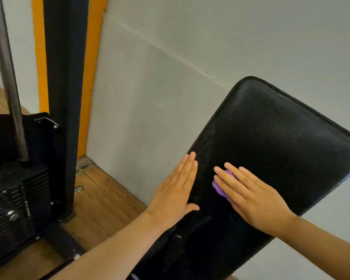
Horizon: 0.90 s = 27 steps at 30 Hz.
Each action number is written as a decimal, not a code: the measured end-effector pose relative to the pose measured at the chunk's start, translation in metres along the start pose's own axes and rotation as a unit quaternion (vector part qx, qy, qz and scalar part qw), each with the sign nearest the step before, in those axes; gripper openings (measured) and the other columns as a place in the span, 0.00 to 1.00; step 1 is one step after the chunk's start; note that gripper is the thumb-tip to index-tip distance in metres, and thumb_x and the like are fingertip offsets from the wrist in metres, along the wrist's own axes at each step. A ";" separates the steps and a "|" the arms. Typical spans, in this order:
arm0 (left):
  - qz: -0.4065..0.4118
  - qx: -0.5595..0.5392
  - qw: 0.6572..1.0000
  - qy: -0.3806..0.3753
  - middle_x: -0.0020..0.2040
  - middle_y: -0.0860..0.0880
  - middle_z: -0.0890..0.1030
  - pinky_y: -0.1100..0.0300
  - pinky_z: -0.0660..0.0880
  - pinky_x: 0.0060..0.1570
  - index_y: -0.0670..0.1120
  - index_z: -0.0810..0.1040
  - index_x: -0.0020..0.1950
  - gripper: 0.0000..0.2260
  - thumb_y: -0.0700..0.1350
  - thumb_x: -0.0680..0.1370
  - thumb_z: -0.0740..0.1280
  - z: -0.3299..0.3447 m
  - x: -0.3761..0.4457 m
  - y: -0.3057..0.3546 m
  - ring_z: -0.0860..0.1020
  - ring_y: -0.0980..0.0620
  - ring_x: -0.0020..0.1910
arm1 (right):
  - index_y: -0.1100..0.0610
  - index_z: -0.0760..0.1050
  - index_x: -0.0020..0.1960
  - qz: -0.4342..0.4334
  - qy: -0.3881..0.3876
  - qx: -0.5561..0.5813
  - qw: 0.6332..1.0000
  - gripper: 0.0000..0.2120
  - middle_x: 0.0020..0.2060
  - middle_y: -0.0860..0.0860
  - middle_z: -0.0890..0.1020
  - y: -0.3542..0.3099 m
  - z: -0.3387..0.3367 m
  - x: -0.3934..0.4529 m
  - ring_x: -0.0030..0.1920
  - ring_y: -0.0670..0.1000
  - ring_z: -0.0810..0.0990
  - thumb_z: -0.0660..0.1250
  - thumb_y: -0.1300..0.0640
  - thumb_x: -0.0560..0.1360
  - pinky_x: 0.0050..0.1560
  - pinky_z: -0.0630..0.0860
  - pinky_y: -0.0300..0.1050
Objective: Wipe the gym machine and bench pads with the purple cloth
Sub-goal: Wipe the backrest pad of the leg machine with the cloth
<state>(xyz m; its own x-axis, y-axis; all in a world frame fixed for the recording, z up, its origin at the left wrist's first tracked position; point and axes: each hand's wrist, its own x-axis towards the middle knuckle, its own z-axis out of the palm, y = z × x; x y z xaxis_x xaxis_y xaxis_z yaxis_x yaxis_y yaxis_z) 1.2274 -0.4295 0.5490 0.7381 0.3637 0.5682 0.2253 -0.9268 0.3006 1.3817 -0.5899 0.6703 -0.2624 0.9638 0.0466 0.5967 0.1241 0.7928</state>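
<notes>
A black padded bench back [275, 138] slopes up toward the grey wall on the right. My right hand [251, 197] lies flat on its lower part, pressing the purple cloth [218, 187] against the pad; only a small edge of the cloth shows beneath my fingers. My left hand [176, 190] rests flat with fingers together along the pad's left edge, holding nothing.
A black weight stack [14, 201] with a steel guide rod [6, 77] stands at the left, beside a black upright post [65, 87] with orange trim. Wooden floor [101, 197] runs between the machine and the grey wall [150, 98].
</notes>
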 end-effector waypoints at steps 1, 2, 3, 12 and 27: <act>-0.006 0.004 1.000 0.009 0.81 0.41 0.41 0.52 0.49 0.74 0.39 0.48 0.80 0.56 0.64 0.67 0.76 0.004 -0.002 0.000 0.42 0.46 0.80 | 0.59 0.57 0.78 -0.013 0.004 -0.002 1.000 0.28 0.79 0.57 0.53 0.007 -0.003 0.009 0.79 0.58 0.51 0.52 0.53 0.79 0.78 0.45 0.53; -0.006 0.008 1.000 0.014 0.81 0.40 0.43 0.51 0.50 0.74 0.38 0.50 0.80 0.56 0.65 0.67 0.76 0.007 -0.003 0.000 0.44 0.45 0.80 | 0.60 0.60 0.77 -0.015 0.015 -0.002 1.000 0.27 0.79 0.57 0.56 0.015 -0.007 0.024 0.78 0.59 0.54 0.53 0.54 0.80 0.78 0.47 0.53; -0.007 0.016 1.000 0.017 0.81 0.39 0.46 0.51 0.51 0.74 0.38 0.52 0.80 0.55 0.65 0.66 0.76 0.008 -0.003 0.000 0.46 0.45 0.80 | 0.61 0.63 0.76 -0.002 0.033 -0.003 0.999 0.26 0.78 0.58 0.59 0.023 -0.011 0.043 0.77 0.60 0.57 0.54 0.55 0.80 0.77 0.51 0.54; -0.025 -0.008 0.998 0.055 0.81 0.38 0.49 0.52 0.55 0.74 0.37 0.50 0.80 0.48 0.63 0.72 0.66 0.021 -0.012 -0.001 0.49 0.44 0.80 | 0.64 0.67 0.74 0.141 0.099 0.017 0.985 0.24 0.74 0.61 0.66 0.007 -0.014 0.104 0.75 0.65 0.62 0.58 0.55 0.80 0.76 0.55 0.58; -0.082 0.009 0.994 0.070 0.80 0.37 0.54 0.50 0.62 0.72 0.36 0.54 0.79 0.36 0.62 0.82 0.50 0.048 -0.038 0.004 0.59 0.42 0.78 | 0.65 0.65 0.74 0.238 0.144 0.014 0.960 0.24 0.75 0.62 0.63 -0.003 -0.003 0.105 0.75 0.67 0.59 0.61 0.60 0.80 0.77 0.51 0.59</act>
<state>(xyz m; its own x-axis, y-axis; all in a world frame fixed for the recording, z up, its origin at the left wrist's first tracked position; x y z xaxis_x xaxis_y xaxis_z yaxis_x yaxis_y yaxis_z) 1.2312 -0.4510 0.4918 0.5946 0.5187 0.6143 0.3476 -0.8548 0.3854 1.3498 -0.4903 0.6747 -0.1513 0.8080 0.5694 0.7204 -0.3043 0.6233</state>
